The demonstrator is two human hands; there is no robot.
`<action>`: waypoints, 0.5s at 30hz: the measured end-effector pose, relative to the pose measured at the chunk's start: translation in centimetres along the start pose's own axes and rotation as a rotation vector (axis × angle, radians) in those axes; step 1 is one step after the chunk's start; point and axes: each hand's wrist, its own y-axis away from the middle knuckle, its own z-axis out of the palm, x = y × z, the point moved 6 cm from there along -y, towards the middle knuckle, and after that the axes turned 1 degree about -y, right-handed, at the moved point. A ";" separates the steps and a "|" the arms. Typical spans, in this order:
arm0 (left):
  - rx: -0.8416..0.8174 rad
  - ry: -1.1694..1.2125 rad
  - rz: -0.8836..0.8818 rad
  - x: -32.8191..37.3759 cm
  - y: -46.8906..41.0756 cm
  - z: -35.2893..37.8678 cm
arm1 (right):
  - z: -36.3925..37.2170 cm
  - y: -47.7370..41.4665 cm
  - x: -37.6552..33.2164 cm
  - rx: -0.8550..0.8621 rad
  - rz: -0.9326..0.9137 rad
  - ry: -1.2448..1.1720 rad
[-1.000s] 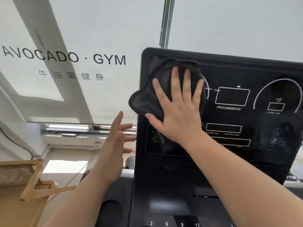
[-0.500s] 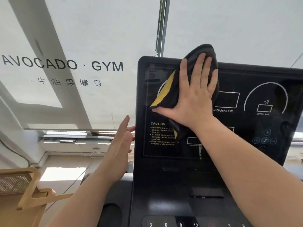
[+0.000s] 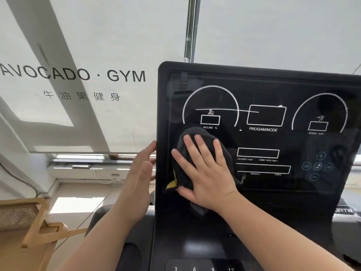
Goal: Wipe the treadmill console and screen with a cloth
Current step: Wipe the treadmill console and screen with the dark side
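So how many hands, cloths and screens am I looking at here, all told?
Hands: 2, the left hand by the screen's edge and the right hand flat on the cloth
Cloths: 1, the black cloth
Screens: 1, the treadmill screen
Total: 4

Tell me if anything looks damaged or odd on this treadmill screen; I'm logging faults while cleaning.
One oddity: the printed label under the middle box on the glossy black treadmill screen reads "PROGAM/MODE", missing an R. A thin pale line crosses the left dial; it could be a scratch or a reflection. No cracks show.
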 end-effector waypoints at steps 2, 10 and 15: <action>-0.022 0.005 -0.001 0.2 0.0 0.2 | 0.0 1.5 1.3 0.027 0.005 0.010; -0.030 0.086 -0.059 0.3 0.2 0.3 | -4.7 -3.7 10.1 0.061 0.314 0.046; -0.077 0.158 -0.110 -0.1 0.1 0.0 | -7.5 -10.6 9.3 0.052 0.288 0.035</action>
